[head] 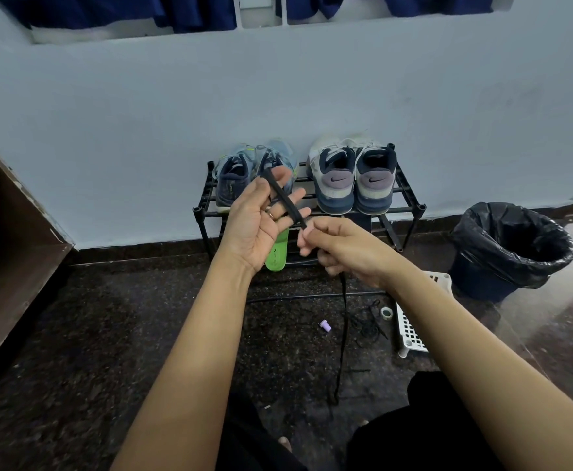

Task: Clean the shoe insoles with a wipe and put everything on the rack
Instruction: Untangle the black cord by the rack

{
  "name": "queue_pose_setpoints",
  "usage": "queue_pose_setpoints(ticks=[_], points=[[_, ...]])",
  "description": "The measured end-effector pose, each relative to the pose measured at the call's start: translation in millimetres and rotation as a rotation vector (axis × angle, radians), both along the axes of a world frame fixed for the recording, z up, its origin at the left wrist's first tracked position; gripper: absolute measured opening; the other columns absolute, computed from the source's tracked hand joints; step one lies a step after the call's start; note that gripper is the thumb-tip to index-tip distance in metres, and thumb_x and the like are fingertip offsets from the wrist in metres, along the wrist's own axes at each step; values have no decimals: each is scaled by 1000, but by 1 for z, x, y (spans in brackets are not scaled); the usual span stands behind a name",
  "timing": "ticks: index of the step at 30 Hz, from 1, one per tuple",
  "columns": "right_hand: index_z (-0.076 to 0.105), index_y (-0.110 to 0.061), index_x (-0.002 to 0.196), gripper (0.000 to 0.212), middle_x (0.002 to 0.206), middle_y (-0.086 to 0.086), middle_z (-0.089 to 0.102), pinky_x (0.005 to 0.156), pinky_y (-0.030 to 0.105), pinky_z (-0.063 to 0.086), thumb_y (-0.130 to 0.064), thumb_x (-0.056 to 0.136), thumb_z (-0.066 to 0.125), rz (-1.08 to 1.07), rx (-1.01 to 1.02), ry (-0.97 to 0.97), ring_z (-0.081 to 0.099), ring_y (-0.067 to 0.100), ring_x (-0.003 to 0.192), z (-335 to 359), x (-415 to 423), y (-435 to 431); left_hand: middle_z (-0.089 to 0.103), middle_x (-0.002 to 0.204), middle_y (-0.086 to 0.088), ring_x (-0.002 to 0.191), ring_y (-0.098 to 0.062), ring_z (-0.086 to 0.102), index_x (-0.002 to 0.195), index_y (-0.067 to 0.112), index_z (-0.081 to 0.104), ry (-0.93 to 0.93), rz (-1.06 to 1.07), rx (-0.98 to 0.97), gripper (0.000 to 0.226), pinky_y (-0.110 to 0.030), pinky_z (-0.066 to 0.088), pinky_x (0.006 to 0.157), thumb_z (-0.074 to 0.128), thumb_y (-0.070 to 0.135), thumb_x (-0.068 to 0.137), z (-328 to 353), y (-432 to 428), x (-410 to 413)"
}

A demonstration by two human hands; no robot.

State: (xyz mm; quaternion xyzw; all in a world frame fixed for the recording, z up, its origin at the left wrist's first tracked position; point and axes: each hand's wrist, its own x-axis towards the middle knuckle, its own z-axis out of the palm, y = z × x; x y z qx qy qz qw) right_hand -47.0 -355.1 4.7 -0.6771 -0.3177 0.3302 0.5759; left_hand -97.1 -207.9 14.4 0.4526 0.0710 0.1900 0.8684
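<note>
Black lace [285,198] runs slantwise across the L hand [257,222], mid frame. L hand is up w/ palm to the camera, fingers straight & spread apart; the lace lies over them, top end near the tip of the first finger. Can't tell if the thumb pins it. A ring shows on one finger.

R hand [342,249] is just right of it & a bit lower. Its finger & thumb pinch the lace tight at the low end of the slanted bit. From under the R hand the rest of the lace hangs straight down to the floor [108,317], lower mid frame.

Behind the hands, a black rack [404,209] stands vs. the pale blue wall. On its top shelf: blue shoes [234,185] at left, partly hidden by the L hand, & white-grey shoes [353,178] at right, heels to the camera. A green insole [276,253] is on the low shelf, below the L hand, its near end poking out front.

Right of frame: a bin [512,253] w/ a black bag in it. A white basket [410,331] sits on the floor near it, partly behind the R arm. Left of the basket lie a 2nd lace [368,326] in a loose heap, a tape roll [386,313] & a small purple bit [325,325].
</note>
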Motion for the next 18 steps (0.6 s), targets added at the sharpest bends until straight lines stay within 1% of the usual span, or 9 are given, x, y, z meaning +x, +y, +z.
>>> queue_pose_setpoints(ticks=[3, 6, 8, 9, 11, 13, 15, 16, 18], points=[[62, -6, 84, 19, 88, 8, 66, 58, 19, 45, -11, 96, 48, -24, -16, -15, 54, 8, 61, 5, -4, -2, 70, 112, -3, 114, -33, 64, 109, 9, 63, 42, -1, 168, 27, -48, 57, 87, 37, 16, 105, -4, 0, 0], [64, -7, 80, 23, 90, 11, 71, 70, 21, 51, -11, 95, 47, -37, 27, 15, 65, 13, 74, 15, -5, -3, 71, 109, -2, 106, -22, 68, 109, 8, 65, 82, -10, 329, 26, -36, 59, 83, 40, 14, 105, -5, -5, 0], [65, -7, 80, 25, 87, 12, 72, 71, 22, 52, -13, 96, 46, -57, 87, 44, 66, 15, 74, 22, -4, -3, 72, 95, -2, 84, -12, 69, 108, 6, 65, 94, -27, 406, 24, -27, 58, 72, 42, 12, 104, -6, -9, 0], [65, -7, 80, 26, 85, 11, 71, 71, 22, 53, -14, 96, 46, -76, 120, 57, 67, 15, 73, 26, -4, -3, 70, 84, -1, 72, -10, 64, 104, 7, 66, 88, -44, 435, 24, -25, 57, 67, 43, 11, 104, -7, -10, 0], [66, -8, 80, 27, 82, 10, 72, 69, 22, 53, -15, 97, 46, -126, 182, 77, 67, 14, 69, 33, -1, -2, 59, 66, 4, 59, -7, 54, 89, 10, 64, 78, -83, 459, 23, -27, 54, 65, 45, 8, 103, -8, -12, 1], [65, -8, 80, 28, 79, 8, 72, 67, 22, 54, -15, 98, 44, -167, 229, 90, 66, 12, 66, 41, 3, 0, 56, 66, 7, 61, -6, 54, 92, 8, 61, 92, -124, 487, 15, -35, 49, 76, 49, 8, 100, -10, -13, 3], [64, -9, 81, 27, 74, 5, 71, 63, 22, 53, -15, 98, 44, -201, 258, 102, 66, 10, 62, 48, 8, 2, 64, 79, 2, 74, -8, 63, 100, 11, 66, 119, -143, 520, 13, -46, 50, 90, 52, 10, 100, -10, -15, 4], [64, -9, 81, 26, 72, 4, 70, 61, 21, 52, -15, 98, 44, -219, 272, 107, 65, 9, 60, 52, 11, 2, 68, 87, 0, 82, -10, 67, 102, 13, 67, 132, -153, 529, 15, -47, 50, 94, 51, 11, 100, -10, -15, 4], [62, -10, 81, 25, 67, 1, 67, 55, 19, 50, -15, 97, 44, -257, 308, 109, 60, 8, 54, 59, 16, 4, 72, 98, -1, 95, -15, 70, 102, 16, 67, 162, -182, 542, 18, -43, 53, 92, 49, 13, 101, -10, -16, 3]])
